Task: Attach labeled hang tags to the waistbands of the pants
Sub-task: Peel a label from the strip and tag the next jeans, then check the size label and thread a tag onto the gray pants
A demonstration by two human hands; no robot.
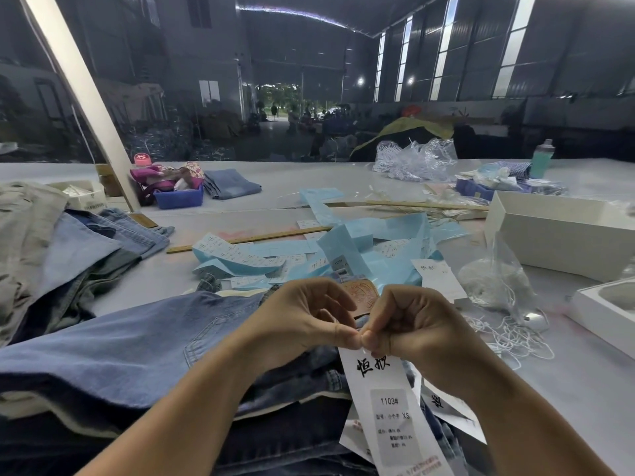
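Note:
Blue denim pants (144, 341) lie across the table in front of me, their brown leather waistband patch (360, 293) showing just behind my hands. My left hand (305, 317) and my right hand (412, 324) meet fingertip to fingertip above the waistband. Both pinch the top of a long white hang tag (388, 410), which hangs down toward me and bears black characters and a grey label reading 1103# XS. A thin white string at the pinch is barely visible. More white tags (446, 410) lie under my right wrist.
Light blue label backing strips (343, 249) and sticker sheets litter the table middle. A bag of white string (498, 286) and loose strings sit at right, beside white boxes (563, 231). Stacked jeans (68, 255) lie at left, with wooden rulers and a blue bin (178, 199) farther back.

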